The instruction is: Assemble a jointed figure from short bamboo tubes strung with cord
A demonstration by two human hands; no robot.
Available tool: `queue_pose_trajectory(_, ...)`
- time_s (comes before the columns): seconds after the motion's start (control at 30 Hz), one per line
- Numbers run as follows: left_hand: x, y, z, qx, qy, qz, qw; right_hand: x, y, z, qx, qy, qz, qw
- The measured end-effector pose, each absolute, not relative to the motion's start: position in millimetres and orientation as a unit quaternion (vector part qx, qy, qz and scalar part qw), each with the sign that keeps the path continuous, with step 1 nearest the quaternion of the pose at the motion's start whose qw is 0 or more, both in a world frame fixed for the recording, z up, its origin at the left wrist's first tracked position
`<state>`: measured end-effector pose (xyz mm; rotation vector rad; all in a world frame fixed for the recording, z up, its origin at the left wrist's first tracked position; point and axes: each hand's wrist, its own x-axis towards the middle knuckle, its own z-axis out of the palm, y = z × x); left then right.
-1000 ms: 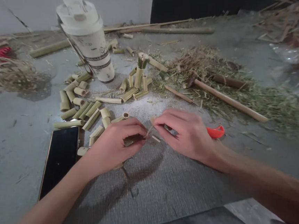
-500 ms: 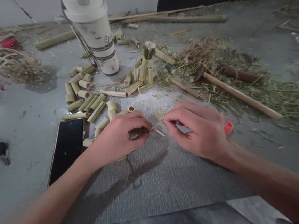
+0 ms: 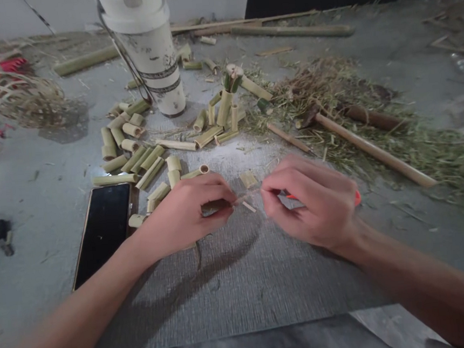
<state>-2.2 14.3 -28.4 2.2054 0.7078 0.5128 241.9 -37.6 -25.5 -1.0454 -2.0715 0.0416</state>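
A thin brown strand of fibre (image 3: 248, 195) stretches between my two hands just above the grey table (image 3: 226, 299). My left hand (image 3: 194, 210) pinches one end between thumb and fingertips. My right hand (image 3: 309, 199) is closed in a pinch on the other end. Under the strand lie a small flat bamboo piece (image 3: 248, 179) and a thin pale sliver (image 3: 249, 207). Something orange (image 3: 357, 198) shows partly from behind my right hand. A dark strand (image 3: 198, 255) hangs below my left hand; what it joins to is hidden.
Cut bamboo pieces (image 3: 150, 173) lie left of centre, by a phone (image 3: 101, 229). A white cup (image 3: 155, 61) stands behind them. A small upright bamboo figure (image 3: 225, 107) stands mid-table. To the right, a wooden-handled hammer (image 3: 376, 148) rests on dry grass (image 3: 428, 146). A woven ball (image 3: 31, 102) sits far left.
My right hand has moved slightly to the right, widening the gap between my hands along the strand. My left hand has stayed nearly in place.
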Motion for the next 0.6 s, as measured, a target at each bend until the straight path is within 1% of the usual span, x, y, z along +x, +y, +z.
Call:
queue_pose_trajectory(0.23, -3.5, 13.7, -24.9, 0.863, 0.249, 0.228, 0.377, 236.9, -30.1, -36.6, -0.464, -0.816, 0.044, 0.342)
queue_pose_trajectory(0.4, -7.8, 16.3, -26.9, 0.854, 0.254, 0.237, 0.388, 228.9, -31.2, -47.7, -0.487, -0.822, 0.065, 0.287)
queue_pose_trajectory(0.5, -8.3, 16.5, -27.9, 0.842, 0.268, 0.244, 0.399, 226.7, -32.8, -51.3, -0.482, -0.829, 0.071, 0.274)
queue_pose_trajectory(0.6, -5.8, 15.3, -27.0, 0.814, 0.305, 0.253, 0.424, 225.7, -34.3, -51.6, -0.467, -0.836, 0.064, 0.282)
